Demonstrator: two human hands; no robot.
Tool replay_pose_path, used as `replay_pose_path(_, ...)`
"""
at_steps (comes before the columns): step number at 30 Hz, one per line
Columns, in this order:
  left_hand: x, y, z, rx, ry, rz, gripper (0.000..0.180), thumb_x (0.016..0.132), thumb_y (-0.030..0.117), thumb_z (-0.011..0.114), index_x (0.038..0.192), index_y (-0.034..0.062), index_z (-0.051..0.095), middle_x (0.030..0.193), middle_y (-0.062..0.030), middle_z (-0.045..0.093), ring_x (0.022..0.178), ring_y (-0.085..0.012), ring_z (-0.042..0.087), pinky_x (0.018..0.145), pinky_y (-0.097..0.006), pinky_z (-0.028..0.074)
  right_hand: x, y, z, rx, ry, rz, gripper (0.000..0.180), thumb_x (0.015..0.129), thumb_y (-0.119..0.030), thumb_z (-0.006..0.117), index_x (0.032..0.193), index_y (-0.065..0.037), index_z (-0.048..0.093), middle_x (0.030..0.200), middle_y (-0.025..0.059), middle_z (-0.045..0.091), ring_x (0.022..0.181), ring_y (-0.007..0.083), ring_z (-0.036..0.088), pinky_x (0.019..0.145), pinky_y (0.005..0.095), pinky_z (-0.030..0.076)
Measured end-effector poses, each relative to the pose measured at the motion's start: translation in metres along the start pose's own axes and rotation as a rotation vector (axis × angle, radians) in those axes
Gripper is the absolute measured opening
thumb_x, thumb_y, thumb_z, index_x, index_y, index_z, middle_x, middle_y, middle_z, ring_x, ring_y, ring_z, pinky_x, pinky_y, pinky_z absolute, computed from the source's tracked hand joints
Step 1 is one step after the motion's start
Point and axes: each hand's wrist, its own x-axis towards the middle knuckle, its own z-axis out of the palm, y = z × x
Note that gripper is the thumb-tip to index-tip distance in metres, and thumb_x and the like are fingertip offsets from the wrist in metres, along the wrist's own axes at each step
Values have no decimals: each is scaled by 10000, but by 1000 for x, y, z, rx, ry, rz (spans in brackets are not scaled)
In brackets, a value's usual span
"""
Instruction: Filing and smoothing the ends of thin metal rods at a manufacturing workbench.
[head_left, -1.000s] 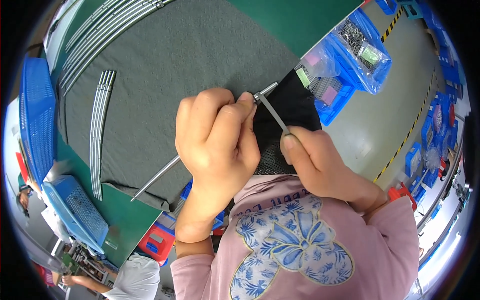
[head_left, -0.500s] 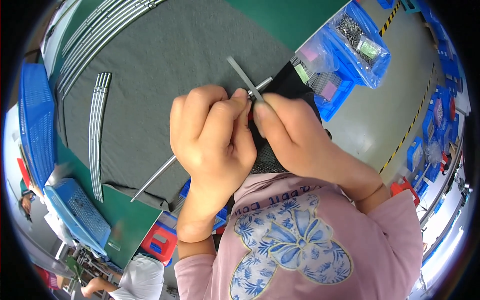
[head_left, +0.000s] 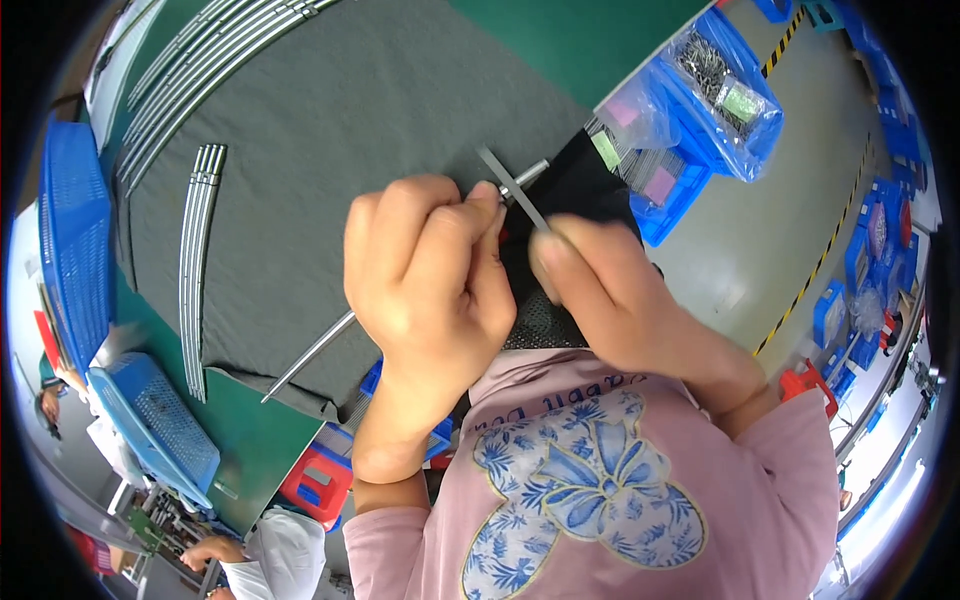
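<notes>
My left hand [head_left: 430,268] is closed around a thin metal rod [head_left: 308,357], which slants across the cloth from lower left to upper right. Its collared tip sticks out beyond my thumb and forefinger. Pinched in my right hand [head_left: 622,290] is a narrow flat grey file [head_left: 516,189], laid crosswise over the rod close to that tip. The hand's lower fingers are curled and partly hidden. Both hands are above the dark grey cloth [head_left: 330,130] near the table's edge, with black fabric [head_left: 580,185] beneath the rod's tip.
A short bundle of metal rods [head_left: 198,280] lies on the cloth at left; longer rods [head_left: 205,85] curve behind it. Blue baskets [head_left: 75,235] line the left edge. At right stand a bin of small metal parts [head_left: 700,60] and a rod bin [head_left: 672,190]. A co-worker [head_left: 285,555] is lower left.
My right hand and the file have slid to the right and toward me across the rod. My left hand and the rod have hardly moved. The co-worker's arm has shifted.
</notes>
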Motion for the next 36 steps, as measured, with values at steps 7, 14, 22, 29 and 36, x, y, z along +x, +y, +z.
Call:
replay_pose_path(7,0,-1,0,-17,10,-13,159,596,-53,667,680,35,564,691,-53,511,587,-211,443,507,-303,362,-15,-2,0,5,-33,134,218,881,-126,448,714,13,469,557,184,500,541,382,521,469,417,374)
replay_pose_path(14,0,-1,1,-45,21,-29,153,603,-47,666,686,34,566,694,-57,508,580,-212,436,506,-305,358,-2,3,2,5,-26,35,214,882,-129,433,713,-4,476,515,174,476,527,384,516,466,424,373)
replay_pose_path(22,1,-1,-1,-29,25,-7,151,600,-49,667,663,38,562,683,-55,505,579,-210,434,495,-300,350,9,5,9,44,29,0,191,873,-119,456,727,1,482,543,182,493,530,373,524,456,409,371)
replay_pose_path(29,2,-2,-1,-15,17,8,158,600,-52,667,675,39,561,692,-54,507,578,-211,431,502,-303,353,22,1,6,63,26,-99,205,884,-133,433,740,5,480,528,178,480,529,377,520,462,406,379)
replay_pose_path(36,0,0,-2,6,-6,8,155,600,-55,665,677,32,562,693,-61,511,584,-214,440,512,-307,360,5,3,1,33,-20,-27,214,881,-131,438,722,8,473,554,187,495,542,376,521,457,403,370)
